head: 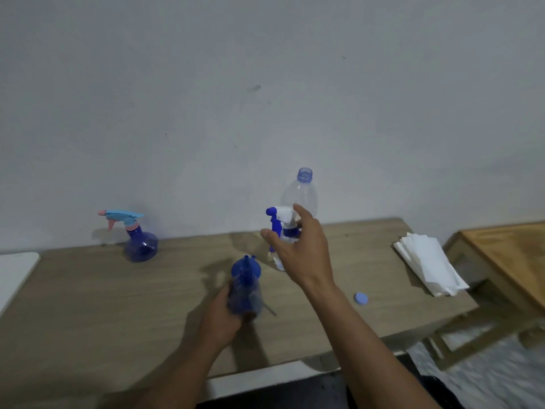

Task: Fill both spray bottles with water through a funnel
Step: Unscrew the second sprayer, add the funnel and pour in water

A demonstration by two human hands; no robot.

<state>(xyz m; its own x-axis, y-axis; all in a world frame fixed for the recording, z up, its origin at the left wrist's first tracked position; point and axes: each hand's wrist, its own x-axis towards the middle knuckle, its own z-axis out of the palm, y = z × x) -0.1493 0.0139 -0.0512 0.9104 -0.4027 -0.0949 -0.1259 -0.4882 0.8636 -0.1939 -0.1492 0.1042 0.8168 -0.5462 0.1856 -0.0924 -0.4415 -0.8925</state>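
Note:
My left hand grips a translucent blue bottle standing on the table, with a blue funnel in its neck. My right hand is spread open at a clear spray bottle with a white and blue trigger head; thumb and forefinger lie on either side of that head. Behind it stands a clear, uncapped water bottle. A round blue spray bottle with a light-blue and pink trigger head stands at the back left.
A blue bottle cap lies on the wooden table to the right of my arm. A stack of white napkins sits at the right end. A lower wooden table stands further right, a white surface at far left.

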